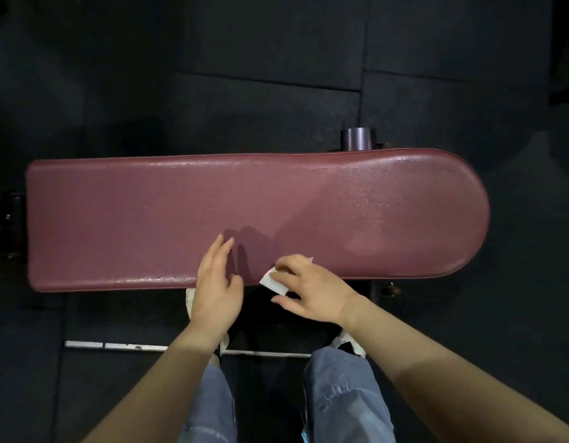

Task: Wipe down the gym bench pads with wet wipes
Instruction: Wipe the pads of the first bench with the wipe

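At the pad's near edge, our right hand (304, 287) pinches a folded white wet wipe (274, 280) against the maroon bench pad (212, 203). Left hand (216, 282) just beside it, fingers spread, empty. Pad's long axis runs left-right; most lies beyond the grip, toward the far edge. Rounded right end glistens, we judge it wet.

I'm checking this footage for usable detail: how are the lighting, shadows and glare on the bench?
Head view: dim room, so the floor mats go almost black; the maroon bench pad is lit, with speckled sheen toward its rounded end; the hands' shadows fall on the pad beyond the left hand; the wet wipe under the right hand looks slightly soft; wide-angle lens bows the pad's edges.
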`<state>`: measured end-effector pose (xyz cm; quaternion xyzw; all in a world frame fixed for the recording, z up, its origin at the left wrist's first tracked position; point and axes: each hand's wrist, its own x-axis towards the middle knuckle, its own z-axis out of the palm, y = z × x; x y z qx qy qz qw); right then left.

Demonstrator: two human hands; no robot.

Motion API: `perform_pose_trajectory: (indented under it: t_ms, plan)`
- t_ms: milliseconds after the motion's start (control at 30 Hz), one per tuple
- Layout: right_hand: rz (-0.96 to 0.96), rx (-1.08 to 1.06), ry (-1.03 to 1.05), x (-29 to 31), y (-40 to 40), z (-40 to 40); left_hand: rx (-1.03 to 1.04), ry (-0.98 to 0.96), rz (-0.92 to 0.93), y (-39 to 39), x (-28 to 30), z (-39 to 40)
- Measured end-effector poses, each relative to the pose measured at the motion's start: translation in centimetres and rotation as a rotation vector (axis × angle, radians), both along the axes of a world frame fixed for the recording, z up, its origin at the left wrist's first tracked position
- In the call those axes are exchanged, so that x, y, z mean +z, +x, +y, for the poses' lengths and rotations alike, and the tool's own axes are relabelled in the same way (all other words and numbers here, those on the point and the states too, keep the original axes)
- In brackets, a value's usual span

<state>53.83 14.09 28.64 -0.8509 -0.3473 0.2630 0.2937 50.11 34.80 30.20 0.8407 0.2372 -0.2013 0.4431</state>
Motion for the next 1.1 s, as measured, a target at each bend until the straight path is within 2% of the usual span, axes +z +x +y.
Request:
perform_pose_trajectory:
  t_ms: [200,300,367,433,500,567,633,700,767,867,933,1000,1100]
  plan:
    - [-0.17,0.305,-0.015,-0.5,2.4,0.4,-0.086,-0.012,0.0,0.3,0.5,0.9]
    - [-0.144,0.521,-0.043,-0.3,5.8,0.9,-0.119,0.0,0.018,0.6,0.6,1.7]
    - [-0.111,0.569,-0.028,0.0,9.0,1.7,-0.135,-0.01,0.027,1.0,0.6,2.0]
    - [-0.157,0.4,-0.076,-0.4,13.1,2.6,-0.124,-0.041,0.037,1.4,0.5,2.1]
    - [-0.246,0.056,-0.118,-1.1,17.1,3.1,-0.102,-0.072,0.047,1.5,0.4,2.0]
    - [-0.244,-0.315,-0.219,-1.6,19.5,3.0,-0.087,-0.082,0.053,1.5,0.5,1.7]
    - [-0.246,-0.481,-0.213,-1.4,18.8,3.6,-0.071,-0.082,0.048,1.6,0.4,1.4]
    - [-0.297,-0.346,-0.109,-0.8,15.9,4.2,-0.053,-0.081,0.044,1.8,0.4,1.2]
    - [-0.223,-0.043,-0.06,-0.2,11.2,3.6,-0.046,-0.073,0.041,2.0,0.3,0.9]
    - [-0.085,0.336,-0.073,0.6,4.5,0.5,-0.07,-0.053,0.035,2.3,0.2,0.4]
    - [-0.095,0.507,-0.086,0.2,4.9,-1.1,-0.077,-0.047,0.024,2.6,0.1,0.2]
    - [-0.152,0.438,-0.061,-0.6,9.0,-1.5,-0.09,-0.038,0.008,2.9,-0.1,-0.1]
    - [-0.297,-0.077,-0.106,-1.5,16.3,-2.0,-0.094,-0.024,-0.007,3.2,-0.3,-1.0]
